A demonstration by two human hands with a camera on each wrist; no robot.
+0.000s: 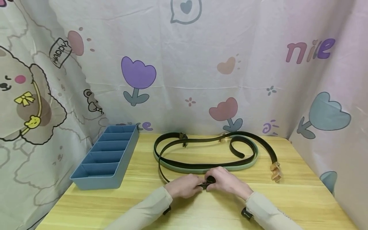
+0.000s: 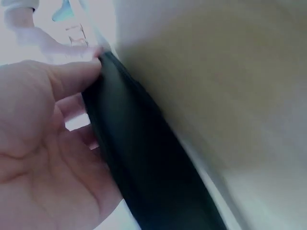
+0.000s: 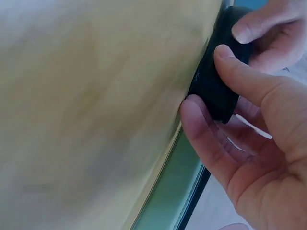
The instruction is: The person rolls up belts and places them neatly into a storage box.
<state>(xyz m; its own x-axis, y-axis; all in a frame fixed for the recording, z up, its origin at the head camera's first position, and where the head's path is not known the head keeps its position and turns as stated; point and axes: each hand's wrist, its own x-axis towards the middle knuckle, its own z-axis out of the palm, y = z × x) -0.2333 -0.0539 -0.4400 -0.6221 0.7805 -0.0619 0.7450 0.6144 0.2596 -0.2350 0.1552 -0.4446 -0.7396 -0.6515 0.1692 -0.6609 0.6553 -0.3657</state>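
Observation:
A long black belt runs from a gold-toned buckle at the right, over the other belts and round on the left to my hands. Near the front middle, my left hand pinches the strap between thumb and fingers; the left wrist view shows the black strap slanting past the palm. My right hand grips the belt's curled end, with thumb and fingers on the small black roll. The two hands are close together. Fingers hide part of the roll.
Behind my hands lie a pale green belt and another black belt in a wide loop. A dark buckle and a second buckle sit at the back. A blue-grey compartment box stands left. Printed curtains border the table.

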